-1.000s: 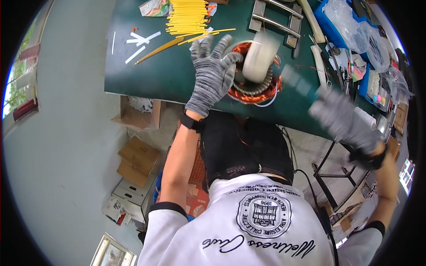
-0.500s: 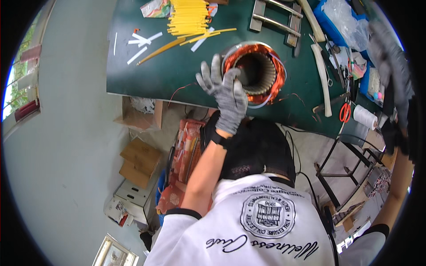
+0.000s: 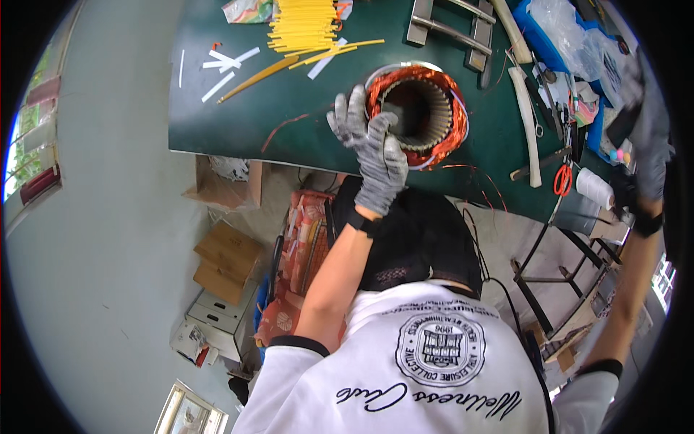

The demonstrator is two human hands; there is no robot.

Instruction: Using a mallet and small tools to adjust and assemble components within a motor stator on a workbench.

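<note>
A motor stator (image 3: pixel 457 119), a ringed metal core with copper windings bulging round its slotted bore, stands near the front edge of the green table. My left hand (image 3: pixel 372 148), in a grey knitted glove, grips its left rim. The thumb side reaches over into the bore, and the other fingers lie outside against the windings. Thin copper wires run out from the stator to both sides. Far to the right, my right hand (image 3: pixel 649 155), gloved too, is raised at the picture's rim beside blue bins. Its fingers are smeared and partly dark, so their shape is unclear.
Yellow sticks (image 3: pixel 300 25) lie in a pile at the back left, beside white strips and a pointed yellow-brown tool (image 3: pixel 256 79). A metal frame (image 3: pixel 452 32) is behind the stator. Rightward are pale mallet handles (image 3: pixel 525 126), red-handled scissors (image 3: pixel 562 179), a thread spool (image 3: pixel 594 189) and a blue bin (image 3: pixel 538 36).
The fingers of my left hand have drawn closer together on the stator rim. My right hand and forearm have shifted slightly at the right edge. The copper wires on the table have moved.
</note>
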